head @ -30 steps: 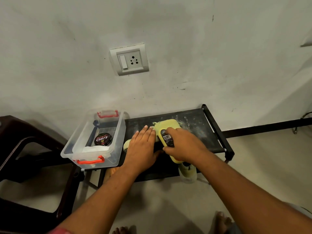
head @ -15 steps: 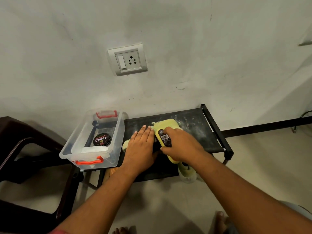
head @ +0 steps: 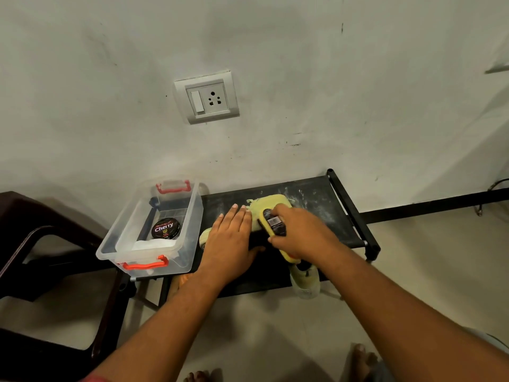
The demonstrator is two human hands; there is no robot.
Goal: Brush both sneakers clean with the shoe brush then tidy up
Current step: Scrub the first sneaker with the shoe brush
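Right hand (head: 300, 235) curls round the shoe brush (head: 272, 223), holding it against a pale yellow sneaker (head: 271, 202) on the black surface (head: 316, 199); left hand (head: 231, 238) lies flat, fingers straight, pressing beside the brush; second sneaker (head: 304, 279) sits below the surface's front edge; clear box (head: 190, 216) with red handles stands at the left end, polish tin (head: 166, 228) inside it.

Socket plate (head: 206, 96) on the wall (head: 330, 78) — dark chair (head: 13, 213) at left, Cherry tin (head: 166, 228) in clear box (head: 193, 216).
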